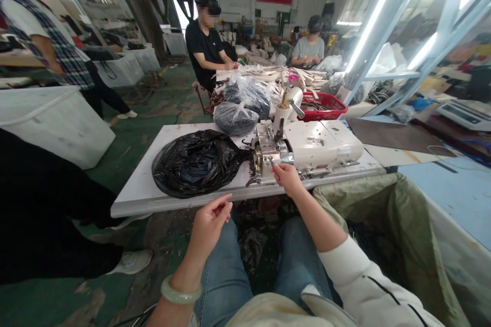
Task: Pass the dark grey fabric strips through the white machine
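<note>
My right hand point(287, 178) reaches to the front of a white machine point(307, 150) on the white table point(138, 189), fingers pinched on a thin dark strip at the machine's metal head. My left hand point(209, 222) hovers below the table's front edge, over my knee, with thumb and forefinger pinched together; whether anything is between them I cannot make out. An open black plastic bag point(197, 163) full of dark strips lies on the table just left of the machine.
Two tied bags point(240, 107) and a red basket point(324, 106) stand behind the machine. A large greenish sack point(391, 214) gapes at my right. White tubs point(53, 122) sit at left. One person stands at far left; two sit at the far table.
</note>
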`<state>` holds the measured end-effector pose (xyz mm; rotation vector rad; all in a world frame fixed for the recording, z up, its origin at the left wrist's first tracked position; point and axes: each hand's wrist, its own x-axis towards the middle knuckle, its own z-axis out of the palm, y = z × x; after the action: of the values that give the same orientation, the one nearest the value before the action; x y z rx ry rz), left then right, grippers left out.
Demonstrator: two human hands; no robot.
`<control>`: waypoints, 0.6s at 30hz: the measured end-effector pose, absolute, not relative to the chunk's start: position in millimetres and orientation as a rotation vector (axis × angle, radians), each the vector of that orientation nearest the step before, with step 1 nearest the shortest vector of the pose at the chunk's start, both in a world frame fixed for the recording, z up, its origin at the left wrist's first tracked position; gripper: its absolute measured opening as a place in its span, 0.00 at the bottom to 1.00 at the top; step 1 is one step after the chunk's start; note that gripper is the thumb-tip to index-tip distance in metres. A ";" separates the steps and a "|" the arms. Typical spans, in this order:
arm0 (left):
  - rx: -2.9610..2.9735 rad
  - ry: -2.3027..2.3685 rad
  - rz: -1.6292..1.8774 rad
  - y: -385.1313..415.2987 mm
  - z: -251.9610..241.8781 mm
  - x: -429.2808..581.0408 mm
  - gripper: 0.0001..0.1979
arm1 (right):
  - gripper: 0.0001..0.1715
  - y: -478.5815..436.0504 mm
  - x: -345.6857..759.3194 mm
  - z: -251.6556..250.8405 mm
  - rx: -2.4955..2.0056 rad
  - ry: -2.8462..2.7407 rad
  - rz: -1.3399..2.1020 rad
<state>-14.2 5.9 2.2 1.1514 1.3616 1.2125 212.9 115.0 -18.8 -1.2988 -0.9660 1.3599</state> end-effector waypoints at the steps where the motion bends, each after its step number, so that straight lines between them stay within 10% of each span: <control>1: 1.137 1.375 1.203 5.3 -0.7 -18.0 0.21 | 0.19 130.0 218.5 -18.6 -1.306 -0.921 1.354; 18: 1.045 1.515 1.180 3.4 -41.1 -68.7 0.23 | 0.20 158.8 236.9 -20.6 -1.275 -0.642 1.157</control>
<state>-68.7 3.4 -41.1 1.0451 1.5147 1.1801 236.9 158.8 -20.6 -1.2747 -0.6420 1.1569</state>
